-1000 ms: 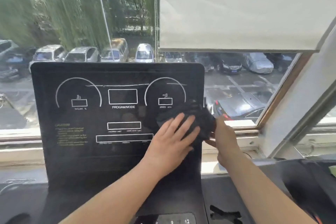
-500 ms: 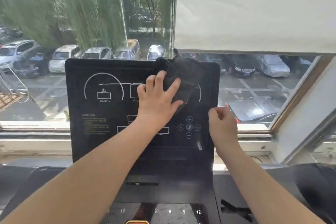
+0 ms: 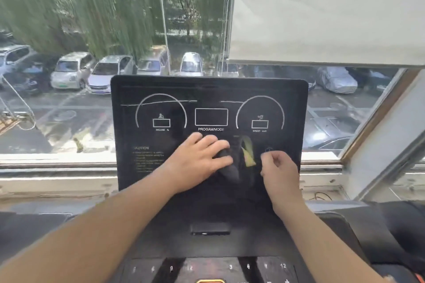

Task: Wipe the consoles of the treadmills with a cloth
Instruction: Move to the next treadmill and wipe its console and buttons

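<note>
The black treadmill console (image 3: 161, 167) stands upright in front of me, with white dials and the words PROGAM/MODE. A dark cloth (image 3: 232, 171) with a yellow patch lies against its lower middle. My left hand (image 3: 195, 161) lies on the cloth's left part and presses it to the panel, fingers spread over it. My right hand (image 3: 279, 167) hovers just right of the cloth with its fingers curled in; I see nothing held in it. Both forearms reach in from below.
Below the panel is the button deck (image 3: 207, 269) with numbered keys. Behind the console are a window sill (image 3: 57, 165), a window onto parked cars and a half-lowered white blind (image 3: 333, 11). Another treadmill's dark part (image 3: 395, 225) sits at the right.
My left hand has dragged the cloth from the console's top edge down to its lower middle. My right hand stayed beside the panel's lower right, fingers still curled.
</note>
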Demonstrator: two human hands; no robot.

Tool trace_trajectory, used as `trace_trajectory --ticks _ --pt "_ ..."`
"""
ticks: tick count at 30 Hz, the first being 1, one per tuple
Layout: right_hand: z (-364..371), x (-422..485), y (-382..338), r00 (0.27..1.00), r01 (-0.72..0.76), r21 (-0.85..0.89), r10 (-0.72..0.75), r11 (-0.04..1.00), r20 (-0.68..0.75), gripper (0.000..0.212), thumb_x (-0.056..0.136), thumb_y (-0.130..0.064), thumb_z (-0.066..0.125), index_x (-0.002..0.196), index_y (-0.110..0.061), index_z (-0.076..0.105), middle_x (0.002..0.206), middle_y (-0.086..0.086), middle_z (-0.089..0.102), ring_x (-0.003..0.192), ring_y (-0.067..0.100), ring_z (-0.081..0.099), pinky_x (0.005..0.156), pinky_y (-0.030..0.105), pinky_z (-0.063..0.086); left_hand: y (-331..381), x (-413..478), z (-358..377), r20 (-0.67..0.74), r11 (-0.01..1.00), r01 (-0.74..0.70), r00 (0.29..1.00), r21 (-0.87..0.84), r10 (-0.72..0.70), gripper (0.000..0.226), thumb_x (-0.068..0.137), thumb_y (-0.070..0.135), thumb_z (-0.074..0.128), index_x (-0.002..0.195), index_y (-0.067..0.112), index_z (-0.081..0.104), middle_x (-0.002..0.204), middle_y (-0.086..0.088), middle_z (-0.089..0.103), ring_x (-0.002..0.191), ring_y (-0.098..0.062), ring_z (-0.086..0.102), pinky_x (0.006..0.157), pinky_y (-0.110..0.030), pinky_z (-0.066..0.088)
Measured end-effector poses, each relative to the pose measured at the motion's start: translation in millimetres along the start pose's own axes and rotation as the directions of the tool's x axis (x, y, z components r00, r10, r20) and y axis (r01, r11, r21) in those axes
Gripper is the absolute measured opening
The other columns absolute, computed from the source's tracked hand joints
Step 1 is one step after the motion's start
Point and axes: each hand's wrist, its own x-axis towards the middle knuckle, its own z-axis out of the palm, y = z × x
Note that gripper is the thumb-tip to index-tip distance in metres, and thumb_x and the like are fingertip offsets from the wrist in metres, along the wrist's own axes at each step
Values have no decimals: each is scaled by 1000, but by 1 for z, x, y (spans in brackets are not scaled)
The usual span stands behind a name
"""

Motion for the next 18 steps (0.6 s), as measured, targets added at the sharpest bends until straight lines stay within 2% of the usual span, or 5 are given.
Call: trace_trajectory --ticks 5,9,11,14,18 --pt "52 -14 -30 997 -44 62 39 997 65 23 100 -23 56 90 -4 64 66 3 59 57 12 52 51 25 42 -95 11 -42 -112 910 414 905 9 -410 46 85 33 73 131 32 65 142 -8 56 123 -35 49 93 -49 35" --pt "77 -34 -32 997 -73 98 69 992 48 19 101 -20 55 89 -9 67 63 1 60 56 12 53 45 18 40 -68 -13 -28 -151 823 561 809 -87 -568 49 86 43 71 133 33 63 141 -9 53 121 -35 45 89 -50 40" --pt "85 -43 -25 995 -97 96 95 991 30 19 100 -20 56 89 -8 66 63 2 60 57 15 52 48 23 40 -33 -41 -9 -127 852 500 846 -153 -519 48 84 43 73 130 34 64 137 -8 57 117 -35 49 83 -48 43" --pt "94 -54 -15 992 -119 70 121 990 -22 26 95 -26 57 86 -3 64 61 1 56 58 19 49 55 33 40 9 -93 13 -55 935 282 952 -213 -300 36 86 31 67 122 35 67 132 -3 62 112 -31 57 80 -43 42" --pt "106 -69 -12 992 -128 47 129 991 -10 35 95 -27 56 91 7 58 64 5 52 62 21 43 53 32 34 -15 -129 14 26 984 15 1000 -176 -11 31 91 22 61 120 34 65 133 -1 61 110 -27 59 82 -40 41"
